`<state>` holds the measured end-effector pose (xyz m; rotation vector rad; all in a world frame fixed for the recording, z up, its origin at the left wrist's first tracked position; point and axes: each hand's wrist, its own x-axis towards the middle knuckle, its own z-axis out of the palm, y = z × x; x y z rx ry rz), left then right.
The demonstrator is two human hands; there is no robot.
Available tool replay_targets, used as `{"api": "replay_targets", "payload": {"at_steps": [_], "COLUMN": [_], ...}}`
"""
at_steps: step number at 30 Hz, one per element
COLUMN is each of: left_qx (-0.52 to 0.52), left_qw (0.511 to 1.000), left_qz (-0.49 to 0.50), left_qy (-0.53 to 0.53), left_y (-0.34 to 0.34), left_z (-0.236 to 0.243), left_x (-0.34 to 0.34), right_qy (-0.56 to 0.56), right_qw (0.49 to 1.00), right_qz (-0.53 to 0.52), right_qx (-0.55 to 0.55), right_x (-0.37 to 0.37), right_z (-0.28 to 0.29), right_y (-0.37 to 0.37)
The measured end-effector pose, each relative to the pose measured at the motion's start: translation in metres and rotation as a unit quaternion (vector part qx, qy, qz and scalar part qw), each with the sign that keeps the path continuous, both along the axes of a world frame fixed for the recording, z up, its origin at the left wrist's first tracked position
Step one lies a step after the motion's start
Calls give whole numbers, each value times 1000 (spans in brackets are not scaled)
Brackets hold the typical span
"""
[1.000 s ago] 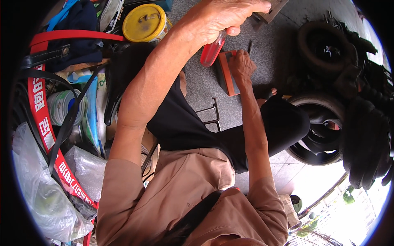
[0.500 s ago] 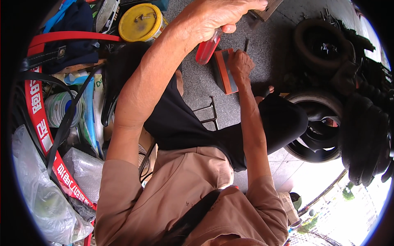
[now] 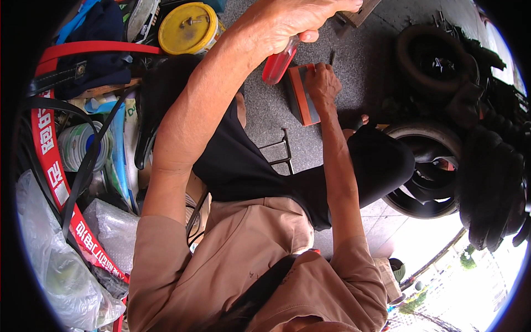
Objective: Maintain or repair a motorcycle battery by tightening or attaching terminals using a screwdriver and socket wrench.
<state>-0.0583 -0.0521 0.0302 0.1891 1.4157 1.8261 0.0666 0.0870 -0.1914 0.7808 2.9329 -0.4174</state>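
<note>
My left hand (image 3: pixel 298 25) is raised at the top, closed round the red clear handle of a screwdriver (image 3: pixel 277 63), beside a dark wooden piece (image 3: pixel 360 12); the tool's far end is hidden. My right hand (image 3: pixel 323 86) has its curled fingers gripping the upper end of an orange and grey rectangular block (image 3: pixel 304 110) on the speckled floor. A thin dark rod (image 3: pixel 332 57) shows just beyond those fingers. Below the block lies a bent metal frame (image 3: pixel 283 146), between my legs.
Tyres (image 3: pixel 420 50) and a wheel (image 3: pixel 395 196) crowd the right, with black rubber pieces (image 3: pixel 487 188). At left are a yellow-lidded bucket (image 3: pixel 185 27), red strapping (image 3: pixel 55 171), cans (image 3: pixel 83 146) and plastic bags (image 3: pixel 61 265). My dark-trousered knees (image 3: pixel 387 163) are spread over the floor.
My arms and the things in view sit slightly higher and further left than a second ago. Both hands keep the same grips.
</note>
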Motion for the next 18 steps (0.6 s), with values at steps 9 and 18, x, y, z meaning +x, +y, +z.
{"api": "replay_targets", "payload": {"at_steps": [9,18], "left_qx": [-7,5], "left_qw": [1000,1000], "left_qz": [-2,-5], "left_qy": [9,20], "left_y": [1,0], "left_z": [3,0], "left_x": [1,1], "right_qy": [-13,-17], "right_qw": [998,997], "right_qz": [41,62], "right_qx": [37,38], "right_x": [0,-1], "right_z": [-5,1], "right_y": [1,2]}}
